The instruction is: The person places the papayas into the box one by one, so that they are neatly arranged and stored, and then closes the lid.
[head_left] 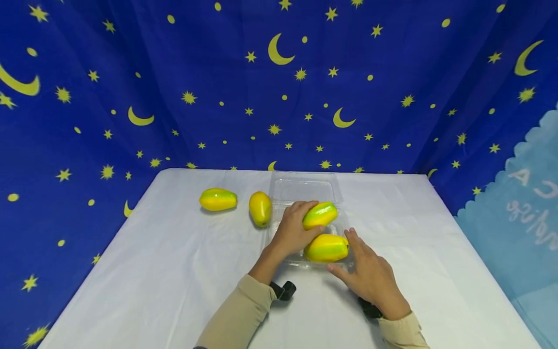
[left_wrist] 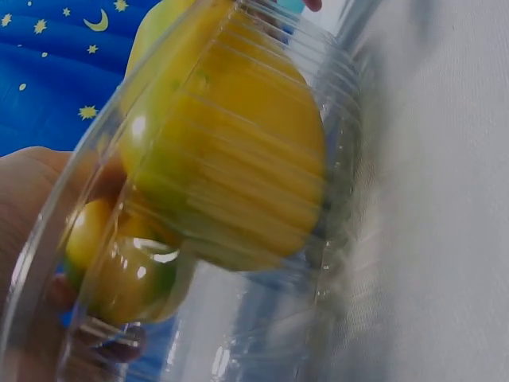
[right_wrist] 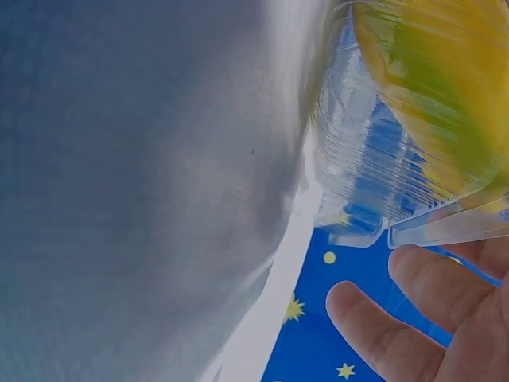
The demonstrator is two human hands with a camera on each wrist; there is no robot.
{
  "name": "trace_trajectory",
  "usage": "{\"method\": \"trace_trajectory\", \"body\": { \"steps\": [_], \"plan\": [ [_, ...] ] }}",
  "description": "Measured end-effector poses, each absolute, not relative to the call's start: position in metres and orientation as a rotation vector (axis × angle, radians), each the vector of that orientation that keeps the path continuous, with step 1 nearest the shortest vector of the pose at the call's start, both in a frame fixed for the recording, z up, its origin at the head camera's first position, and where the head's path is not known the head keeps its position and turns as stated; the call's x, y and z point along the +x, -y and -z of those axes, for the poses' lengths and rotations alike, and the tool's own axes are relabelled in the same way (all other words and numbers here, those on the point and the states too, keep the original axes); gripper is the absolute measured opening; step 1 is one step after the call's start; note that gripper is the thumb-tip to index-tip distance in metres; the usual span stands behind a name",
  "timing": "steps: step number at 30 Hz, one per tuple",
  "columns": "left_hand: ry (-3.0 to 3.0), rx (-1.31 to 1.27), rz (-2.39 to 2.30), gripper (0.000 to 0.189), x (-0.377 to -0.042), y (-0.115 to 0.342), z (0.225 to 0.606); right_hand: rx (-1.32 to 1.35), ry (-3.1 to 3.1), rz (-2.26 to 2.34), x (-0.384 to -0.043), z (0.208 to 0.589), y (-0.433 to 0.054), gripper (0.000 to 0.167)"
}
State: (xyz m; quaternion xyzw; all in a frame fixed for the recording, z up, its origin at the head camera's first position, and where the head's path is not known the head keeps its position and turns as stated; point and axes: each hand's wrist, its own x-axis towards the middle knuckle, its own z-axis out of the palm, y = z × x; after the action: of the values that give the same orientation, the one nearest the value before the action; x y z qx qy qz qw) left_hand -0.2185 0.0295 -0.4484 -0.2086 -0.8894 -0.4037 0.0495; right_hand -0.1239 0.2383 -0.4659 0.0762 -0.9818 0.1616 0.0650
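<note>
In the head view, the left hand (head_left: 293, 231) reached in with its forearm slanting forward and gripped a yellow-green papaya (head_left: 321, 215), fingers over its left end and thumb below. That fruit was in or just above a clear plastic clamshell box (head_left: 301, 264); whether it touched the bottom could not be told. A second papaya (head_left: 329, 248) lay in the box between the two hands. The right hand (head_left: 370, 274) was apart from the left, at the box's near right corner, thumb and fingers spread, clasping nothing. Beyond the left hand lay the folded-back lid (head_left: 305, 191); to that hand's left were a mango-shaped fruit (head_left: 260, 209) and, farther off, a third papaya (head_left: 218, 199).

In the left wrist view, the second papaya loomed behind the ribbed wall, the gripped one beside the left palm.

In the right wrist view, the right fingers extended, parted, next to the box's rim; contact was unclear.
</note>
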Motion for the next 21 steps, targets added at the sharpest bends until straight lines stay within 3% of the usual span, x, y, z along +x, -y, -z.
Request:
{"method": "trace_trajectory", "body": {
  "steps": [21],
  "plan": [
    [2.756, -0.495, 1.382, 0.064, -0.219, -0.047, 0.453, 0.219, 2.958, -0.482, -0.123, 0.466, -0.238, 0.102]
  ]
}}
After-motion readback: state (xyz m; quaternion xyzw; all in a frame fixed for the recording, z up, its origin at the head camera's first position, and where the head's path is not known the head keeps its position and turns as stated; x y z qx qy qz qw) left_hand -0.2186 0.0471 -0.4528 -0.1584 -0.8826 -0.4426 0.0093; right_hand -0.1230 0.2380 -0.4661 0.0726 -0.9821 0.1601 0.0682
